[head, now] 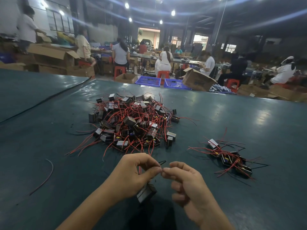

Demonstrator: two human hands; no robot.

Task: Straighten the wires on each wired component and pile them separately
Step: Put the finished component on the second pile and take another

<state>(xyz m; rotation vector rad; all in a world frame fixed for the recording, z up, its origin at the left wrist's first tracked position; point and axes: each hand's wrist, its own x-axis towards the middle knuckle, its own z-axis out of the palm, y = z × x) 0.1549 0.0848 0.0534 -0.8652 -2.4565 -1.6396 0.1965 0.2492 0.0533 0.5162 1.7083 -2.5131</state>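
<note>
The glossy teal worktop (49, 130) held a tangled heap (134, 123) of red-wired blocks at its centre and a smaller pile (229, 158) towards its right edge. Near the front edge, the left hand (134, 173) and right hand (187, 185) met fingertip to fingertip, both pinching the thin wires (162, 162) of a boxy dark component (146, 192) dangling beneath.
</note>
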